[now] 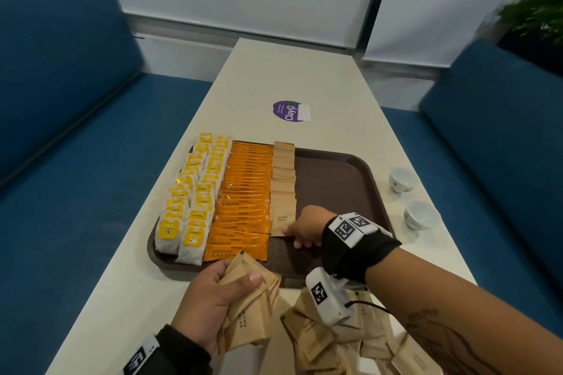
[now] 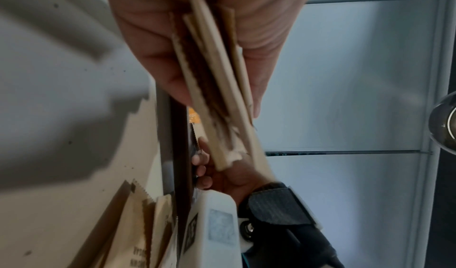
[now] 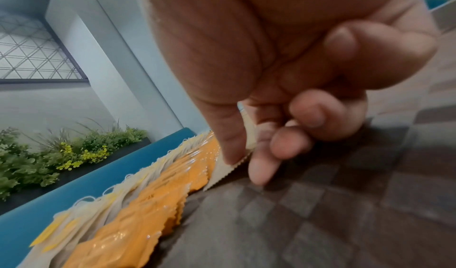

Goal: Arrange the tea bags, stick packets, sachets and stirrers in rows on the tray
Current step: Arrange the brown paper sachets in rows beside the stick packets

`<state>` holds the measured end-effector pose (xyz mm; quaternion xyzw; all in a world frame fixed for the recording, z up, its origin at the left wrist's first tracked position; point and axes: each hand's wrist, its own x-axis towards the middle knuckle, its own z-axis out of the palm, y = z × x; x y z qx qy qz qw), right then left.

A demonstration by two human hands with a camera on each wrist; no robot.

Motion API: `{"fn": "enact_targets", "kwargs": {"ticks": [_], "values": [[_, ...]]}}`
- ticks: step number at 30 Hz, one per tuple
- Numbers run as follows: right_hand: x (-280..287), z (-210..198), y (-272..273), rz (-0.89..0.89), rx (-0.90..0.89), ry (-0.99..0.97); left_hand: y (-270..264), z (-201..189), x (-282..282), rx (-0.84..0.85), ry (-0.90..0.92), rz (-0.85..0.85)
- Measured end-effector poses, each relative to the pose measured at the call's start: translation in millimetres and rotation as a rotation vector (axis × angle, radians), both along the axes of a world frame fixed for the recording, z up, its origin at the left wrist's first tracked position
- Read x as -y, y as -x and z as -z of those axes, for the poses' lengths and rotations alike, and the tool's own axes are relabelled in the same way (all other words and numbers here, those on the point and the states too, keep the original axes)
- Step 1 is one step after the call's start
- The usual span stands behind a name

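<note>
Left hand [image 1: 210,304]: nearest item, at the near edge of the pale surface [image 1: 292,76]; fingers and thumb curled round a fanned bundle of kraft-brown paper sugar sachets [image 1: 246,307], held just off the near rim of the tray.

Loose kraft-brown sachets, heap [image 1: 350,341]: on the surface, right of the left hand, under the right forearm.

Right hand [image 1: 304,227]: over the tray's near middle; thumb and forefinger pinch the near right corner of one flat kraft-brown sachet [image 1: 283,221], other fingers curled, tips touching the tray floor.

Dark brown rectangular plastic tray [image 1: 338,179]: holds, left to right, two rows of white tea bags with yellow tags [image 1: 189,207], one row of orange coffee stick packets [image 1: 243,201], one row of brown sachets [image 1: 284,173] running far to near.

Governing relation: the pinched sachet sits at the near end of the brown row, touching the orange row on its left, long axis far-to-near. Judged: the next sachet goes nearer still; the left hand's bundle lies near-left of that gap, closer to it than the heap.

Stirrers: none visible.
</note>
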<state>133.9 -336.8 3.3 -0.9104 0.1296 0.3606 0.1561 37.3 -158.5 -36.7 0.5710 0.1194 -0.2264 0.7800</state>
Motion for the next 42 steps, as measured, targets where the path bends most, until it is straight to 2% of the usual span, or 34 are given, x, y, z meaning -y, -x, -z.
{"fn": "enact_targets", "kwargs": {"ticks": [3,6,9,13,16,23,27,32,37,42], "values": [[0.3,-3.6,-0.2,-0.056,-0.017,0.028,-0.1,-1.7,-1.8,0.003,0.004,0.025],[3.1,-19.9,8.1,0.007,0.082,-0.051,0.6,-5.2,-3.9,0.025,0.011,0.039],[6.3,-42.2,31.0,0.078,0.224,-0.270,2.6,-11.4,-5.0,0.026,0.077,0.043],[-0.8,-57.7,83.0,0.125,0.149,-0.645,7.4,-13.8,0.1,0.030,0.148,-0.002],[-16.1,-45.2,120.3,0.191,0.133,-0.777,14.6,-13.9,5.6,0.028,0.183,-0.034],[-15.9,-21.3,150.0,0.409,0.378,-0.836,32.9,-17.4,-0.6,-0.022,0.164,0.086],[-18.1,-22.5,160.9,0.436,0.574,-0.771,40.4,-18.6,-3.6,-0.069,0.209,0.071],[-27.6,-18.4,170.1,0.350,0.530,-0.688,46.5,-16.7,-4.1,-0.101,0.258,-0.013],[-23.7,-20.0,172.7,0.489,0.495,-0.810,45.2,-17.9,-5.5,-0.093,0.275,-0.057],[-16.7,-27.2,170.5,0.555,0.457,-0.897,41.8,-15.4,-8.2,-0.081,0.247,-0.083]]}}
